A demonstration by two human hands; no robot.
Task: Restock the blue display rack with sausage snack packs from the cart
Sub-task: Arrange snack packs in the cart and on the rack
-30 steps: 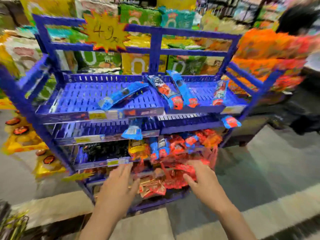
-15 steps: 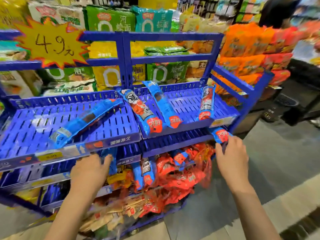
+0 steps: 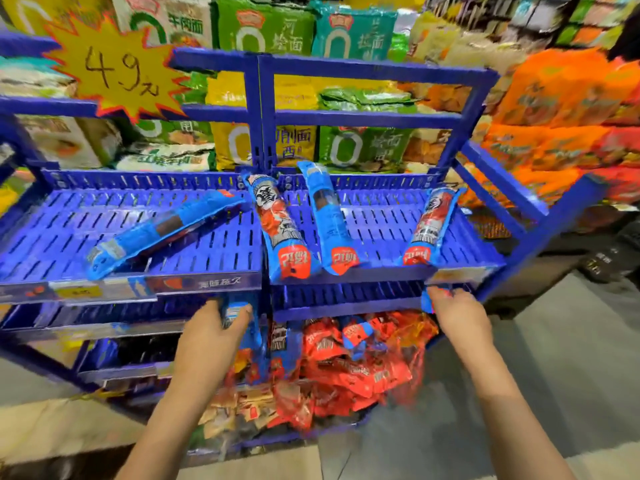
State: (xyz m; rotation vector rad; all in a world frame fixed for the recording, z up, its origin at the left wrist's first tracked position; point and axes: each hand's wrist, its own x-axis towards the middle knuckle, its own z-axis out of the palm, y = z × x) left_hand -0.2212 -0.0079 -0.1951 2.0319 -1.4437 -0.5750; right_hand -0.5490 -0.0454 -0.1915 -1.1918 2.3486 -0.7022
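Note:
The blue display rack [image 3: 363, 69] fills the view. Its slotted top shelf [image 3: 207, 237] carries several long blue sausage snack packs: one lying slantwise on the left [image 3: 162, 230], two side by side in the middle [image 3: 280, 226], and one on the right [image 3: 431, 225]. My left hand [image 3: 211, 334] grips the end of a blue pack [image 3: 235, 311] on the second shelf, just under the top shelf's front edge. My right hand [image 3: 457, 317] pinches the end of another blue pack [image 3: 426, 300] at the second shelf's right end. A heap of red and blue packs [image 3: 349, 368] fills the lower shelves.
A yellow starburst price sign [image 3: 117, 69] hangs on the rack's upper left bar. Noodle bags [image 3: 266, 29] are stacked behind the rack, and orange bags [image 3: 561, 109] to its right. Grey floor [image 3: 554, 358] lies to the right of the rack.
The view has moved closer to the rack. Both hands rose from the bottom heap to the second shelf and each took hold of a blue pack's end.

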